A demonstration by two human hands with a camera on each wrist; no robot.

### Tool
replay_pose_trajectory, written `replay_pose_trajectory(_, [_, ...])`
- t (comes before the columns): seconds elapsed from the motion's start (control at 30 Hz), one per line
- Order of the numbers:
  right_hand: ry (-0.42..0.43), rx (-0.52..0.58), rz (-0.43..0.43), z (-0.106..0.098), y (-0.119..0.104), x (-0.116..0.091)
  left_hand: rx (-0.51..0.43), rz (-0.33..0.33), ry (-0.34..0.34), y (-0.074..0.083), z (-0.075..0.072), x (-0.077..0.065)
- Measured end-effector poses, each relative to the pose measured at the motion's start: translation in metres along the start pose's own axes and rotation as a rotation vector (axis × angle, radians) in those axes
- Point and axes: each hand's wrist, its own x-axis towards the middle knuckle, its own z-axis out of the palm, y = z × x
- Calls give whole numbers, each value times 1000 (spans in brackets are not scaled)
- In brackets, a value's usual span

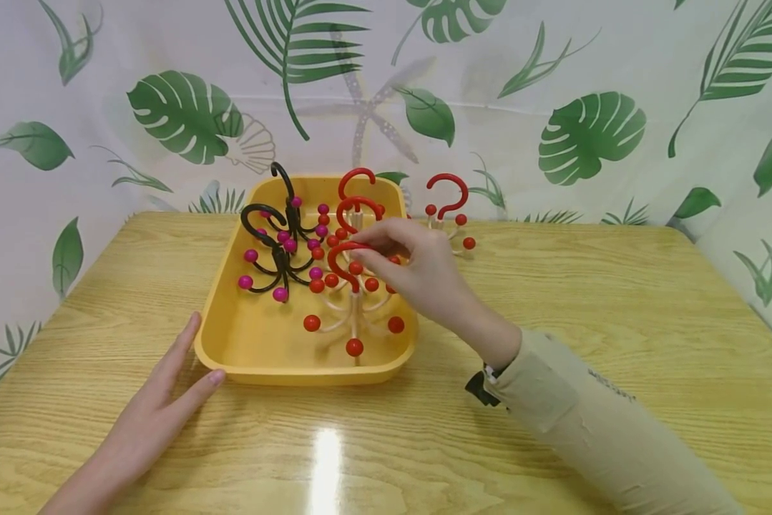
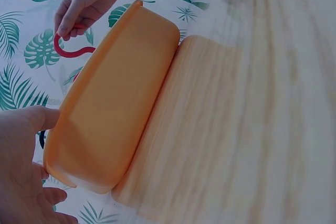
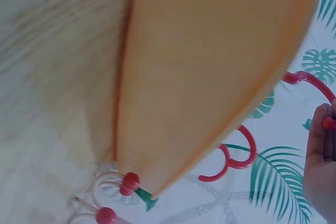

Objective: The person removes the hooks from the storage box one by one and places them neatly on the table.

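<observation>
My right hand (image 1: 418,272) pinches the red crook of a multi-arm hanging hook (image 1: 332,263) between thumb and fingers. That hook stands upright over the front right part of a yellow plastic tray (image 1: 308,375), its clear arms spread and tipped with red balls. In the left wrist view the held red crook (image 2: 73,53) shows above the rim. At the tray's front left corner is my left hand (image 1: 160,408), thumb and fingers spread and straight against the outside. Behind the held hook are two more red-topped hooks (image 1: 358,172) in the tray, partly hidden by my right hand.
Two black hooks (image 1: 281,257) with magenta balls stand in the tray's left side. Another red-topped hook (image 1: 453,179) is on the wooden table (image 1: 585,300) behind the tray's right side. A leaf-patterned sheet (image 1: 489,129) hangs at the table's back.
</observation>
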Motion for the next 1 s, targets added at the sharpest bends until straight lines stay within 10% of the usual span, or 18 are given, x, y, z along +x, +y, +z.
replay_pose_trajectory(0.4, [92, 45, -102, -26, -24, 7, -2, 9, 0, 0, 0, 0])
replay_pose_trajectory(1.0, [217, -81, -37, -87, -24, -1, -1, 9, 2, -1, 0, 0])
